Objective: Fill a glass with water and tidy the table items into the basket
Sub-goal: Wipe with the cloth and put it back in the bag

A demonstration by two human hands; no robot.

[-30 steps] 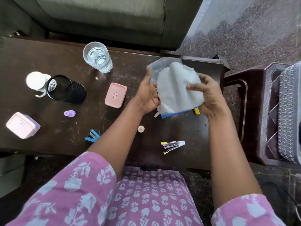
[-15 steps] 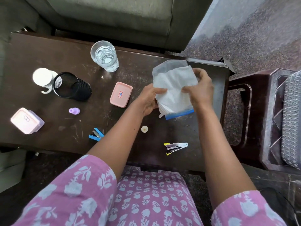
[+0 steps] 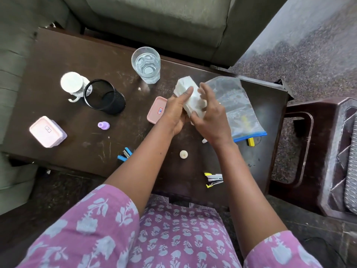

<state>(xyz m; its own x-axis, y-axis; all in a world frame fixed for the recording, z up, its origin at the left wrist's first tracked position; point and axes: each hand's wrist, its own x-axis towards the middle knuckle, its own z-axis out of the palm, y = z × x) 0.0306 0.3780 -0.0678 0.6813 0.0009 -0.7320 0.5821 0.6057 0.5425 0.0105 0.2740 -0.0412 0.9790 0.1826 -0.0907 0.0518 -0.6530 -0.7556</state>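
Note:
Over the middle of the dark table (image 3: 73, 55), my left hand (image 3: 176, 113) and my right hand (image 3: 209, 117) both grip a folded white cloth (image 3: 186, 89), held slightly above the surface. A clear zip bag (image 3: 235, 107) with a blue strip lies flat on the table just right of my hands, with a yellow piece showing through it. A glass of water (image 3: 146, 64) stands behind my hands. The grey basket (image 3: 351, 167) sits at the far right on a brown plastic stool (image 3: 301, 151).
Spread on the table are a black mesh cup (image 3: 104, 96), a white jug (image 3: 72, 84), a pink box (image 3: 47, 131), a pink lid (image 3: 156, 110), a purple cap (image 3: 103, 125), a blue stapler (image 3: 125, 154), a white cap (image 3: 183, 154) and a yellow stapler (image 3: 213, 179). A grey sofa (image 3: 154, 16) lies behind.
The white cloth has come out of the zip bag. The bag now lies flat on the table to the right, and both hands hold the cloth, folded smaller, further left.

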